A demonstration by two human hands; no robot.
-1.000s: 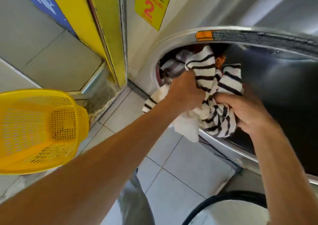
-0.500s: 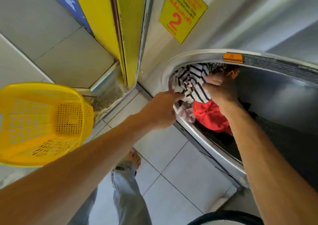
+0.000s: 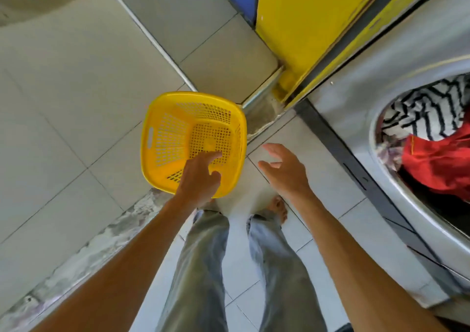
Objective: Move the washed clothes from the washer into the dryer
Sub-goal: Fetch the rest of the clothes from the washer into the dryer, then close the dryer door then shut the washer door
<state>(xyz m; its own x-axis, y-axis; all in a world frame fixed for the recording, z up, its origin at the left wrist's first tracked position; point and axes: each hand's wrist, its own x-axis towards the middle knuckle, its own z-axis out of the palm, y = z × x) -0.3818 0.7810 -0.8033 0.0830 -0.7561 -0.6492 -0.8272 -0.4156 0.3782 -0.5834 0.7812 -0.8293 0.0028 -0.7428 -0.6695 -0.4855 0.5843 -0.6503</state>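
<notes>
Hands both empty and spread, left hand (image 3: pixel 199 176) over yellow basket (image 3: pixel 162 118), right hand (image 3: pixel 284 170) beside it; looks like basket pickup, next needs a rim grip

Glossy perforated plastic basket (image 3: pixel 162 118); brushed metal machine (image 3: pixel 381 59); cloth laundry (image 3: pixel 437 164)

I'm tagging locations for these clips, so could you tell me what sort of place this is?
Probably a self-service laundromat. A large steel front-loading machine stands open with clothes in its drum, an empty yellow laundry basket sits on the tiled floor, and bright yellow panels line the wall.
</notes>
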